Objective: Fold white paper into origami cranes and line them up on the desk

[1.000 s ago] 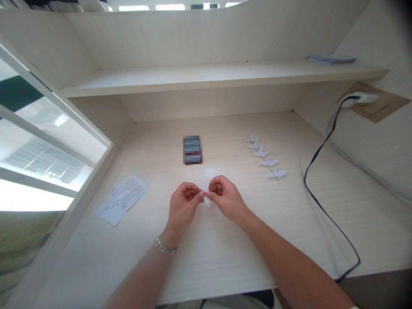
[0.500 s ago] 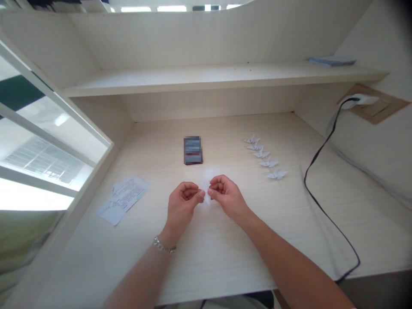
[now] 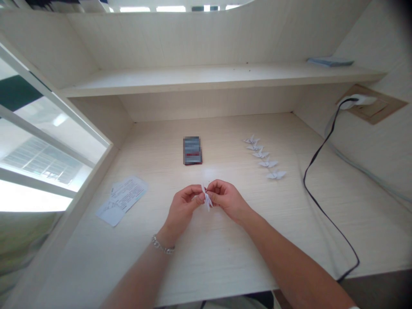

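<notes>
A small folded white paper is pinched between my two hands over the middle of the desk. My left hand, with a silver chain bracelet on the wrist, grips its left side between thumb and fingers. From the other side my right hand holds it with thumb and curled fingers. The paper has narrow pointed ends at top and bottom; its inner folds are partly hidden by the fingers. Several white paper cranes stand in a slanting row to the right, beyond my right hand.
A dark, blurred-out rectangular item lies behind my hands. Printed paper sheets overlap at the left. A black cable runs from the wall socket down the right side. Above the desk is a shelf.
Both hands have come closer together and slightly lower. The folded paper has turned, so its pointed ends show more clearly between the fingers.
</notes>
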`<state>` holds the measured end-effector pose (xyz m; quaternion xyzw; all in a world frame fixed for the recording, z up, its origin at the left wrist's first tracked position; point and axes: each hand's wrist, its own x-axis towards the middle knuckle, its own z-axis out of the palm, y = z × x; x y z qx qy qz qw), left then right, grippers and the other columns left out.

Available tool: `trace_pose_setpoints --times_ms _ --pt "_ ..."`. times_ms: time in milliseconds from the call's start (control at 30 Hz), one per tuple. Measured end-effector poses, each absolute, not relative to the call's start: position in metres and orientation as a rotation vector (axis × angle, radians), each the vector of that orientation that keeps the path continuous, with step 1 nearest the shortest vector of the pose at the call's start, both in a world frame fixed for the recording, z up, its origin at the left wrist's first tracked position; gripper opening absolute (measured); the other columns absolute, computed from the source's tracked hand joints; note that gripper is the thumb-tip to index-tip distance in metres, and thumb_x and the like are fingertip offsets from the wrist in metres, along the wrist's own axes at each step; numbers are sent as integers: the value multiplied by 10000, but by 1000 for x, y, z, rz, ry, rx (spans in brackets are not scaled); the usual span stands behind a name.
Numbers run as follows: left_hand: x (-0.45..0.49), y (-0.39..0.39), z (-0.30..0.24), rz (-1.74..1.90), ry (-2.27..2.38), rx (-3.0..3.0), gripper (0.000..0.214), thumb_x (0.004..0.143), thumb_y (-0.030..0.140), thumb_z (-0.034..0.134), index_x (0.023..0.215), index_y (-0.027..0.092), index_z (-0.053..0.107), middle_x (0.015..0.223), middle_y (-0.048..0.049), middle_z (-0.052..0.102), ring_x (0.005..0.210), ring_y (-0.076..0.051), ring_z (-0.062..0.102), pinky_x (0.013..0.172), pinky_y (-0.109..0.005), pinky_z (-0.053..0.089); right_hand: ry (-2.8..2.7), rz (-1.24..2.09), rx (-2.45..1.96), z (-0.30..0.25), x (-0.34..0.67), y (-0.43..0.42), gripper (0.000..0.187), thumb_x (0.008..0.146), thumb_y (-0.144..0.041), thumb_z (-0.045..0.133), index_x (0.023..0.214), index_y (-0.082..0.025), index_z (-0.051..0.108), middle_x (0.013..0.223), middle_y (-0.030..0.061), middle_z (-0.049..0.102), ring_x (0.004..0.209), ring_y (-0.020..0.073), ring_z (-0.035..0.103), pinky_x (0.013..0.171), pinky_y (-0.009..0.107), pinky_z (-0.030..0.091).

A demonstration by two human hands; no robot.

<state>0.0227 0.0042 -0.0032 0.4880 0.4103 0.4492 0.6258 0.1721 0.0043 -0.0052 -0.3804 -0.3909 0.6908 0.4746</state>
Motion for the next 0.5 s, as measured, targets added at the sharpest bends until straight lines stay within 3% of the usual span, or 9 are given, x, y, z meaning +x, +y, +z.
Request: trace_pose_setpoints --times_ms 167,333,500 --pt "24 6 -2 1000 1140 1213 148 701 275 637 742 135 614 659 -4 602 607 -101 540 594 -213 435 -1164 1453 -1084 -6 175 7 195 703 -348 631 745 -159 616 657 -4 585 607 108 536 595 250 439" --pt "24 5 1 996 1223 1303 171 706 294 624 757 131 622 657 -11 619 602 -109 557 585 -218 440 -1282 1341 -1200 -11 178 7 191 668 -307 658 789 -162 629 730 22 625 663 138 563 621 269 449" --pt "20 5 -2 937 1180 1278 180 685 272 648 785 123 628 681 -30 634 620 -120 574 603 -232 461 -1252 1441 -1214 -16 180 9 181 648 -287 664 770 -157 630 691 18 621 613 135 565 590 277 459"
